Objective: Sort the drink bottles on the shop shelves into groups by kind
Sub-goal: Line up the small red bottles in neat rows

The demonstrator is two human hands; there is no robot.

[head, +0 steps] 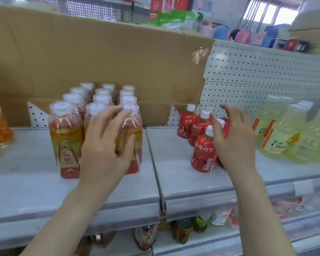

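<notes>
Tea bottles point(66, 137) grouped in rows on the grey shelf point(35, 178), against cardboard point(100, 61). Left hand point(107, 150) extended forward, fingers spread and straight, laid across the front bottles, gripping nothing. Red juice bottles point(203, 152) clustered further right on the same shelf. Right hand point(235, 143) upright just beside them, fingers loosely spread, relaxed; contact unclear. Pale yellow bottles point(273, 137) at far right.

A grey metal shelf point(26, 182) in two adjoining sections stands before a white perforated back panel point(257, 74). A flattened brown cardboard sheet point(100, 61) covers the panel's left part. Above the panel's top edge, pink and blue bags point(244, 36) line a farther display, and a bright window point(273, 13) admits daylight at upper right.
</notes>
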